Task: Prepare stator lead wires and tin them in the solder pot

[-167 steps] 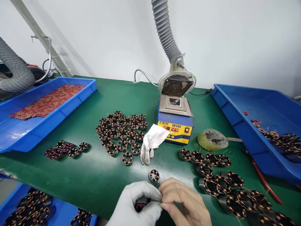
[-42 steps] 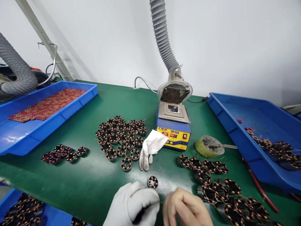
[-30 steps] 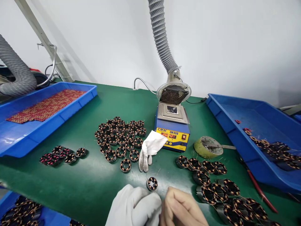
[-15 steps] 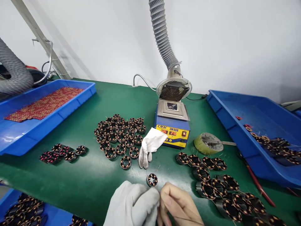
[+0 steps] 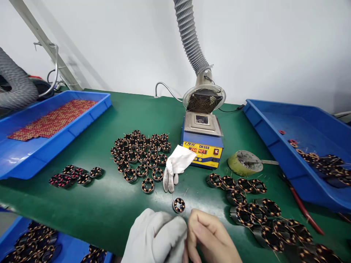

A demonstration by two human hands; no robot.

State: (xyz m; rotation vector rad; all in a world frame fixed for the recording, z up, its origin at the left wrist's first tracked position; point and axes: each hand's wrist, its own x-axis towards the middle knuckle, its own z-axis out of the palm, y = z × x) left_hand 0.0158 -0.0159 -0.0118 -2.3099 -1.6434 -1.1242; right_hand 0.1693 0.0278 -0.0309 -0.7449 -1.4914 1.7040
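Note:
My left hand, in a white glove, is closed at the bottom centre, fingers curled around something hidden. Close against it on the right is my bare right hand, its thumb and fingers pinched together; what lies between them is too small to make out. One black ring-shaped coil part with copper windings lies on the green table just beyond both hands. Behind it rests an unworn white glove with greyed fingertips. A group of similar coil parts stands left of that glove.
A blue and yellow heating unit stands under a fan hood. Right of it are a yellow-green pot, more coil parts, red-handled pliers and a blue tray. Another blue tray holds red pieces at left.
The view has shifted slightly, moving the table items a little in the frame. Both hands stay together in nearly the same pose. The unit's display digits differ.

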